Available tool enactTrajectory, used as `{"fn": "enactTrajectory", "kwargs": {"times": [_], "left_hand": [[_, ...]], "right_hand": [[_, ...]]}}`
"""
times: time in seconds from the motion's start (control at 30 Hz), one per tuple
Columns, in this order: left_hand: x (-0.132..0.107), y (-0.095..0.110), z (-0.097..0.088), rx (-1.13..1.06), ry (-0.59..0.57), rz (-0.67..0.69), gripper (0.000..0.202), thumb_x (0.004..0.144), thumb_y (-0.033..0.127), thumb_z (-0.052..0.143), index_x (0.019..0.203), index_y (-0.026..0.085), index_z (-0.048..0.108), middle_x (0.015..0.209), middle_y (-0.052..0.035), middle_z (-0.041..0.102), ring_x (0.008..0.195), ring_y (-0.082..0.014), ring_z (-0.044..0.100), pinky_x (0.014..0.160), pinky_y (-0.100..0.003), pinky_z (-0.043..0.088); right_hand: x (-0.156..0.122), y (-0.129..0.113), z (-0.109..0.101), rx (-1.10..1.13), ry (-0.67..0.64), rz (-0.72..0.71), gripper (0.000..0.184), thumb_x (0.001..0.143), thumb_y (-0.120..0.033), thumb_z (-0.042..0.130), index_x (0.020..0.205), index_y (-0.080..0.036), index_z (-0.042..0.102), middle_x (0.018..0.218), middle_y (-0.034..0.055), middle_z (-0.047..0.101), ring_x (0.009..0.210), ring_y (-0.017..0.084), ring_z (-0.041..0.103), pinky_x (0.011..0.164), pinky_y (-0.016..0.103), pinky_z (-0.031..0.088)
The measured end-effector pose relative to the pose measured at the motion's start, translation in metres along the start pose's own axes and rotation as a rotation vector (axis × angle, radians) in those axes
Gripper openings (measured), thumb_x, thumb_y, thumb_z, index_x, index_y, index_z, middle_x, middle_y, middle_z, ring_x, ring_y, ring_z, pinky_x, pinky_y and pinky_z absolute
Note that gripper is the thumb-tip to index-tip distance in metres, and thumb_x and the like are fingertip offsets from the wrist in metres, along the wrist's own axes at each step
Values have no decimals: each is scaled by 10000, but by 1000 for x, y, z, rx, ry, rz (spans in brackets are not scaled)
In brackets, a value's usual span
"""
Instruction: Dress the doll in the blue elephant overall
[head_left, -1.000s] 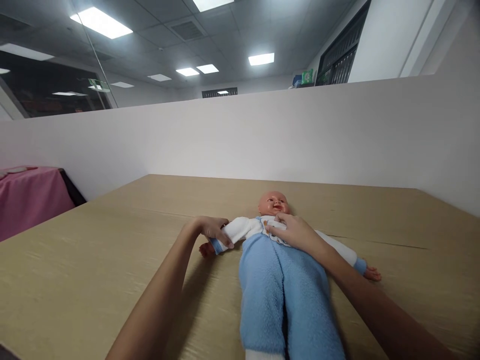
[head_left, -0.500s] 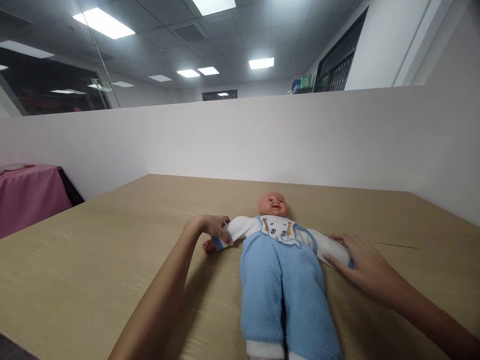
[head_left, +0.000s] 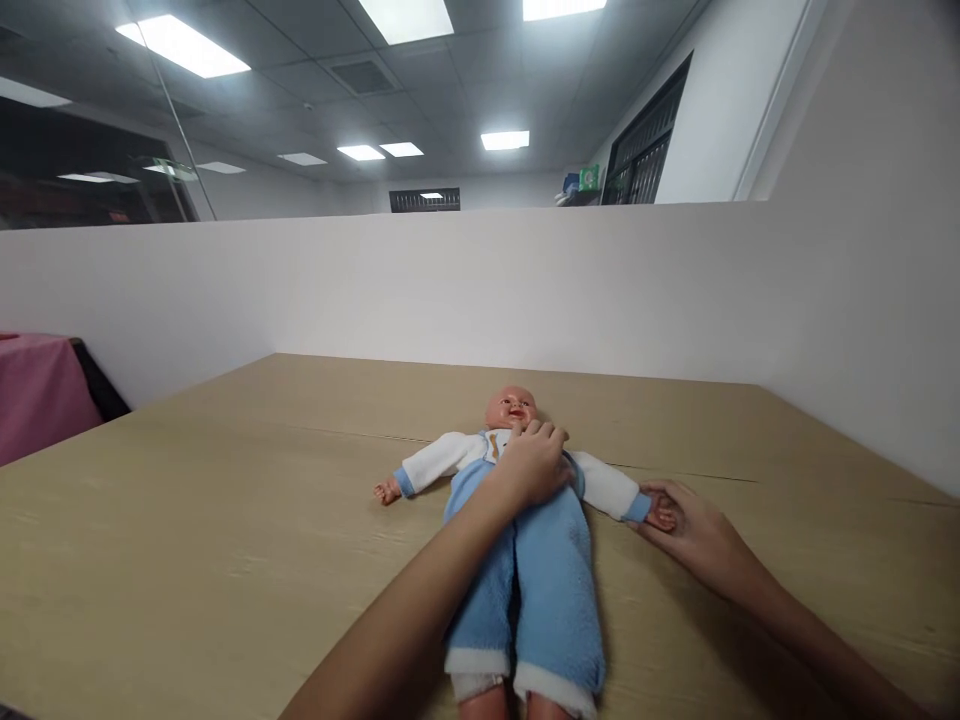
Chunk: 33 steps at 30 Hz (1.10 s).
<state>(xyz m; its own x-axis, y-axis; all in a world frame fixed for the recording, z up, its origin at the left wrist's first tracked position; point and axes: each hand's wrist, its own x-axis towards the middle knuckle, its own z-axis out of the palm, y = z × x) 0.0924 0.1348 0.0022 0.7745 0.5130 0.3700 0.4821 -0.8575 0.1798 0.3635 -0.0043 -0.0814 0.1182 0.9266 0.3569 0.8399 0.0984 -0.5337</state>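
A baby doll (head_left: 559, 580) in blue fleece overalls and a white top lies on its back on a light wooden table (head_left: 187, 540), head away from me. My left hand (head_left: 531, 462) rests on the doll's chest, fingers curled over the bib just below the chin. My right hand (head_left: 694, 535) pinches the doll's small hand at the end of its right-side sleeve. The doll's other arm lies stretched out to the left, untouched.
A white partition wall (head_left: 450, 290) runs along the table's far and right edges. A pink cloth-covered surface (head_left: 37, 395) stands at the far left beyond the table.
My left hand let go of the doll's left-side sleeve and moved onto its chest. My right hand slid outward along the other sleeve and took hold of the doll's hand.
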Motion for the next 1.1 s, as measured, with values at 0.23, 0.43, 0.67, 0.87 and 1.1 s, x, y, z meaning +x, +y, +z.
{"fn": "enactTrajectory", "kwargs": {"times": [0.23,0.43,0.67,0.87,1.1], "left_hand": [[-18,-8,4,-298,256,103,168,967,185,530,1108,223,612,1130,-80,684,1094,-243,616,961,-380,466],[-29,-4,3,-351,376,158,260,940,261,592,1192,204,566,1066,-85,665,1008,-242,608,916,-377,468],[-30,-4,3,-324,457,90,171,840,252,641,1002,226,596,1001,-62,646,993,-245,584,899,-381,426],[-18,-20,10,-561,330,-299,123,909,302,500,817,223,522,791,12,600,771,-173,556,719,-308,390],[-12,-25,15,-437,252,-386,224,891,396,583,752,226,537,770,-4,637,759,-193,561,700,-331,330]], "right_hand": [[38,-41,20,699,276,110,669,706,-559,914,1197,-253,579,1216,132,712,1088,324,703,1019,478,562],[66,-82,68,775,261,-3,585,790,-564,855,1222,-280,581,1186,87,690,1042,272,683,1002,450,554],[38,-115,72,641,159,-161,292,1065,-510,505,1113,-304,706,1180,79,664,1160,308,589,1056,440,460],[37,-118,78,726,174,-88,204,1008,-503,651,1059,-311,697,1076,57,625,1052,278,605,997,414,486],[50,-97,93,959,179,177,424,978,-686,535,1040,-271,591,1023,73,692,975,281,673,904,433,579]]}}
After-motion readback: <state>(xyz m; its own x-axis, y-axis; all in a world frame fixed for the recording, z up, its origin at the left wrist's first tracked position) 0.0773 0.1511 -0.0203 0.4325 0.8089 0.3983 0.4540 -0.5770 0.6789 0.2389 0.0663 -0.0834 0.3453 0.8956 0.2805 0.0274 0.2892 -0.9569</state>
